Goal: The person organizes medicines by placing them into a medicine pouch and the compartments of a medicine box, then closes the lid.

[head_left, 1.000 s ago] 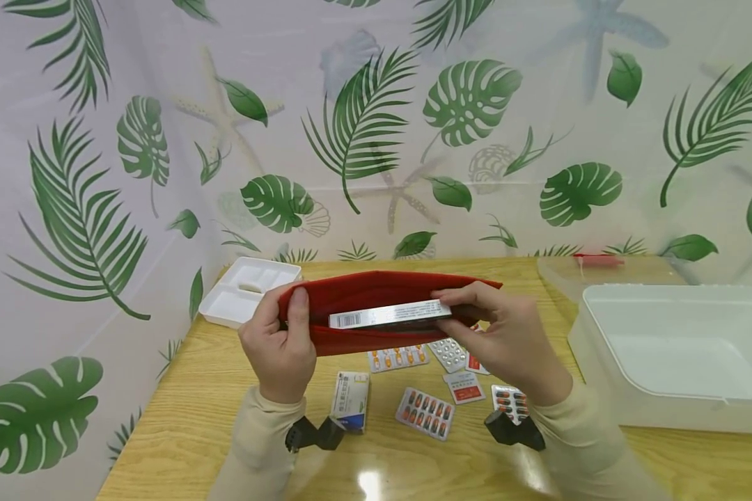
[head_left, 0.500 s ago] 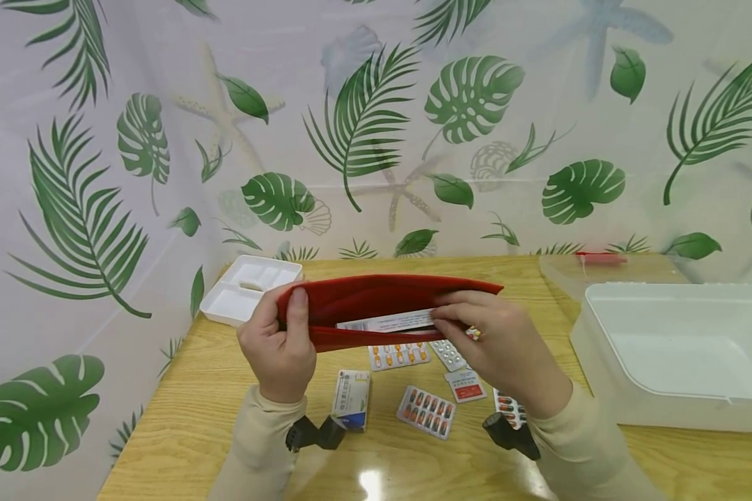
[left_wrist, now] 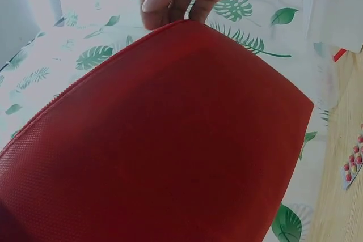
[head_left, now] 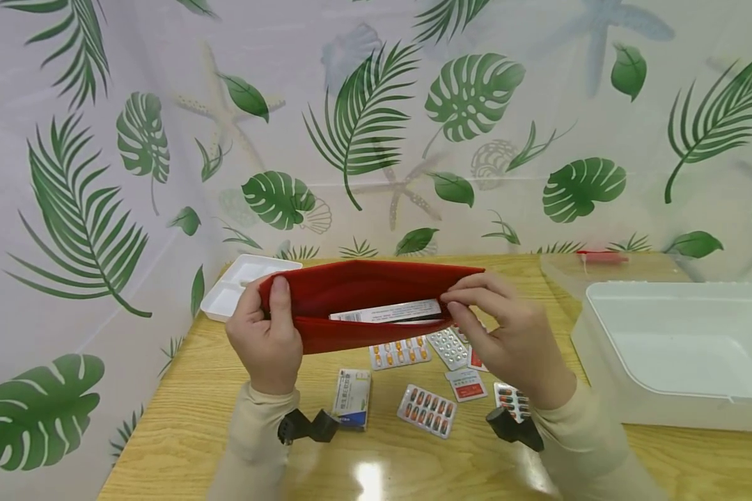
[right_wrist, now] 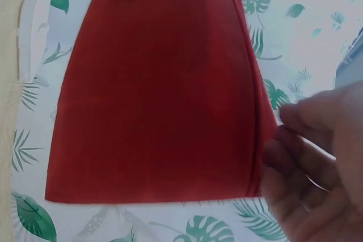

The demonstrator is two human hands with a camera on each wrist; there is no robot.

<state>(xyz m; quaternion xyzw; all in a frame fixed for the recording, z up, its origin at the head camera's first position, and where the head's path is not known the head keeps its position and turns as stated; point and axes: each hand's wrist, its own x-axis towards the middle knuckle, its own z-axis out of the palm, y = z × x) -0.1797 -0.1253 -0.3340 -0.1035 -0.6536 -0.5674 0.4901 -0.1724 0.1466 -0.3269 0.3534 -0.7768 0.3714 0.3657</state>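
Note:
A red zip pouch (head_left: 376, 337) is held up above the table, its long opening facing the head camera. Inside lies a white box (head_left: 385, 313) with a barcode and small print. My left hand (head_left: 269, 341) grips the pouch's left end, thumb over the front edge. At the right end of the opening, my right hand (head_left: 514, 334) pinches the pouch's edge with its fingertips. The right wrist view shows the right hand (right_wrist: 317, 162) at the zipper side of the pouch (right_wrist: 153, 94); the left wrist view shows the pouch's broad outer face (left_wrist: 159, 128).
Below the pouch lie a medicine box (head_left: 351, 398), a red-and-black capsule blister (head_left: 427, 411), an orange capsule blister (head_left: 401, 353) and a sachet (head_left: 466, 385). A white divided tray (head_left: 225, 299) is at the back left, a large white bin (head_left: 677, 407) at the right.
The white box sits lower in the pouch than a second ago. My right hand has let go of it and moved to the pouch's edge. My left hand has shifted slightly left with the pouch.

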